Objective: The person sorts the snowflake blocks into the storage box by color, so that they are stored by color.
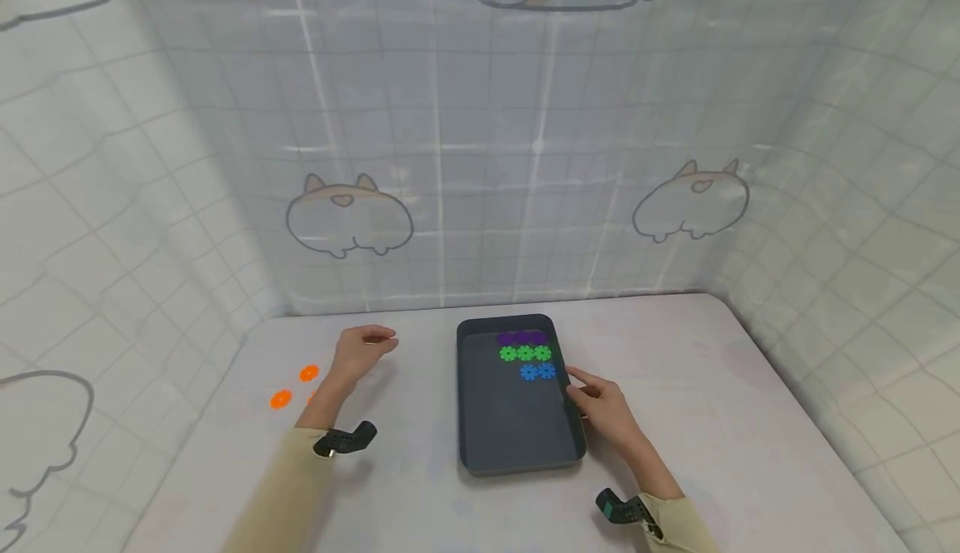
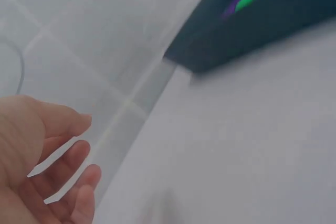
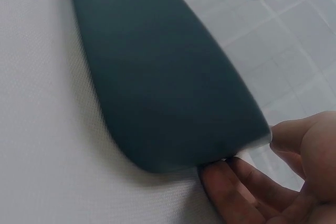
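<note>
A dark grey rectangular tray (image 1: 517,428) lies on the white table. Inside, toward its far right, are flat notched discs in rows: purple discs (image 1: 531,337) at the back, three green discs (image 1: 525,353), then two blue discs (image 1: 546,371). My right hand (image 1: 609,411) grips the tray's right rim, thumb at the edge and fingers against the outside. Left of the tray, my left hand (image 1: 360,355) hovers over the table, fingers loosely bent, nothing visible between them in the left wrist view. Orange discs (image 1: 281,399) lie left of that forearm, one partly hidden by it.
A pale tiled-pattern curtain (image 1: 487,120) with cartoon animal drawings stands behind the table (image 1: 675,370) and along both sides. Black camera straps (image 1: 345,439) sit on both wrists.
</note>
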`<state>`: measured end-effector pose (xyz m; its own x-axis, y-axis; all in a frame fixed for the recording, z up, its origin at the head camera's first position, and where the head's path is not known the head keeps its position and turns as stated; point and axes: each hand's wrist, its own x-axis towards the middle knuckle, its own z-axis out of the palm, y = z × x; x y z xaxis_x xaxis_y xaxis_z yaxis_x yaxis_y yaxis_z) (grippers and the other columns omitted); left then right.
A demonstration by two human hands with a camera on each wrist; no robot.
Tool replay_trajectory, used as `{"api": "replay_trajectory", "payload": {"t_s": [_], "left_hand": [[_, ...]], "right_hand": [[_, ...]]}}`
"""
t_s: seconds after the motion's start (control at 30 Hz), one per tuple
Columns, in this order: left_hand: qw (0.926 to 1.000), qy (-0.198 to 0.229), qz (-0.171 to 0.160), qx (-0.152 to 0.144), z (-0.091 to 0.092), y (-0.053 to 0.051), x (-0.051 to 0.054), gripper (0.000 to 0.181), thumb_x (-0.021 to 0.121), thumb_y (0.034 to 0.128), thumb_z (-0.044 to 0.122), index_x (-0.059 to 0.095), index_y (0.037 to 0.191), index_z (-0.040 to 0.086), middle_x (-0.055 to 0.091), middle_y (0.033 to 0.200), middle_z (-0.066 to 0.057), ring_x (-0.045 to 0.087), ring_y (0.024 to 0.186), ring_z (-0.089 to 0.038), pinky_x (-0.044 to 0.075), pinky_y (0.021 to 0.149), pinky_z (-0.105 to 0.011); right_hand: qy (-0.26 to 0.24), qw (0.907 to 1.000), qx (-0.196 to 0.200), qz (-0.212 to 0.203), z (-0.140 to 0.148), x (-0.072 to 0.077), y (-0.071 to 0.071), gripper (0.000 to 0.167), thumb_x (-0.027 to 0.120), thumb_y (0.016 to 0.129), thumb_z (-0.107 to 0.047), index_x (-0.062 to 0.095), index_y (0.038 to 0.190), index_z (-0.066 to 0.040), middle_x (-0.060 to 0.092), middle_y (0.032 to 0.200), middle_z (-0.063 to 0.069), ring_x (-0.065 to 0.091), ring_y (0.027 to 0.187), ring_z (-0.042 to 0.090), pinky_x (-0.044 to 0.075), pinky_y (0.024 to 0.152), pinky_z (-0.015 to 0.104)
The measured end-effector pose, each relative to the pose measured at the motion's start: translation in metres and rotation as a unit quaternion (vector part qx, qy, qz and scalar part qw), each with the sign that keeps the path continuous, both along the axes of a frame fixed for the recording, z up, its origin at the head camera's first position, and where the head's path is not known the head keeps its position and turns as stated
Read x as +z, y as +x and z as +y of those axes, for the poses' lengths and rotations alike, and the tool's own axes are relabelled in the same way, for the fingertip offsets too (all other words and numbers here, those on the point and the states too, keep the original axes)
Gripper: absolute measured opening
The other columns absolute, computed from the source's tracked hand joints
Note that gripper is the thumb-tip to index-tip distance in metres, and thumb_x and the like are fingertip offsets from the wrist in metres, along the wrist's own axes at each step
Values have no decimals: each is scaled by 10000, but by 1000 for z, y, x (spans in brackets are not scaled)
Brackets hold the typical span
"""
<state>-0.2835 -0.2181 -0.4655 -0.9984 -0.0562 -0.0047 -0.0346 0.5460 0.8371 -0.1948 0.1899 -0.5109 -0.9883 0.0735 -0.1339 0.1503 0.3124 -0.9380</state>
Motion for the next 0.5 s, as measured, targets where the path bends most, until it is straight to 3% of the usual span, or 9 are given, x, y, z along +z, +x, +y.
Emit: {"api": "replay_trajectory", "payload": {"t_s": [0.3,0.5], "left_hand": [[9980,-562,-244,123,-54,-7,-15,357,687,913,242,668,1181,7,630,1144,-161,570,1031,-318,507,837,-406],[9964,-785,-319,44,-74,-8,-28,410,735,877,254,665,1177,-17,631,1145,-205,547,1056,-356,476,881,-463]], "right_hand": [[-39,10000,4,28,0,2,0,403,644,945,-164,602,1344,-118,674,944,123,641,741,220,541,617,326],[-48,10000,7,30,0,0,1,403,646,941,-154,605,1340,-119,672,930,121,643,731,225,544,613,331]]}}
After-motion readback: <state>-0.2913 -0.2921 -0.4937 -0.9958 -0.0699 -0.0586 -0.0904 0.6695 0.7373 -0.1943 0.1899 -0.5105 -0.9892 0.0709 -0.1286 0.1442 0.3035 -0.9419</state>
